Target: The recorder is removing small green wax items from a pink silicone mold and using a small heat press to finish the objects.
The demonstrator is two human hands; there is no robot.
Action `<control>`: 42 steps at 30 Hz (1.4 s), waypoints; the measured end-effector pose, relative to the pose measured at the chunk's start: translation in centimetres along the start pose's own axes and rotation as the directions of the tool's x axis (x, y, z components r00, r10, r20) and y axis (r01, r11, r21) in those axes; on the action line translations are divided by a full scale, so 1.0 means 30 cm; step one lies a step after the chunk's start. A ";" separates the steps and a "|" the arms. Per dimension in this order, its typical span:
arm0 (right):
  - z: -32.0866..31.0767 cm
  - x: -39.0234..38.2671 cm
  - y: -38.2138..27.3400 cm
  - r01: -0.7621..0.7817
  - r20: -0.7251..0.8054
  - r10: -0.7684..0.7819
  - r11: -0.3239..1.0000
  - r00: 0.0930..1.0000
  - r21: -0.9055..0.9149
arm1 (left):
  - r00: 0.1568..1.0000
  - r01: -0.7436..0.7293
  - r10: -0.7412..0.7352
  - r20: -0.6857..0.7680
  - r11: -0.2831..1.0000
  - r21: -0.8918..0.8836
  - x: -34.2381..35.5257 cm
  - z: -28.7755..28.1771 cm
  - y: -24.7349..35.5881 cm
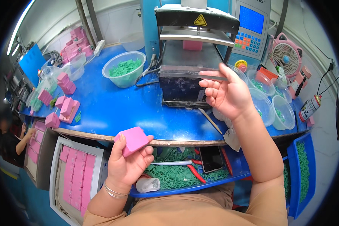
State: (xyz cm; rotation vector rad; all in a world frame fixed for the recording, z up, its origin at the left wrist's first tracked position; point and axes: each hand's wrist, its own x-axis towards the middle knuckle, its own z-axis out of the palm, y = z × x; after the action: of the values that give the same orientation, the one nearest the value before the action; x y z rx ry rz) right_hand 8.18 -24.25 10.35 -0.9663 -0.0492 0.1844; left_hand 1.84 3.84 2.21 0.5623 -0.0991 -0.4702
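Block (133, 141), pink, sits gripped in left hand (127, 164) over worktop's (101, 109) front edge, right hand (231, 94) half-curled at press's (196, 18) front bar (180, 75), grip unclear, second block (192, 45) under platen (177, 35), rows (77, 177) boxed, loose stacks (66, 83) near worktop's left end unboxed.

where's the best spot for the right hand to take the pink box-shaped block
Probably its far edge: bring the right hand in from above on the far side. That edge of the pink box-shaped block looks bare, while the left hand has its thumb against the left side and fingertips at the right.
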 end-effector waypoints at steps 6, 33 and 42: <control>0.006 -0.128 0.075 0.056 0.111 -0.050 0.997 0.993 -0.053 | 0.933 -0.240 0.307 -0.189 0.919 0.312 -0.010 0.018 0.058; -0.071 -0.381 0.468 -0.487 0.477 0.437 0.873 0.763 -0.021 | 0.659 -0.635 0.108 0.744 -0.450 0.628 0.120 0.099 0.038; -0.078 -0.417 0.486 -0.236 0.380 0.372 0.903 0.847 -0.358 | 0.517 -0.715 0.104 0.849 -0.492 0.496 0.055 0.095 -0.036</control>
State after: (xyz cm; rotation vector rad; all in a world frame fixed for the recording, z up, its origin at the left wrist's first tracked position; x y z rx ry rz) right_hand -5.77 -20.30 -2.46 -1.2185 -0.3509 0.7134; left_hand 2.24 0.90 3.98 1.9662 -1.3353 0.7603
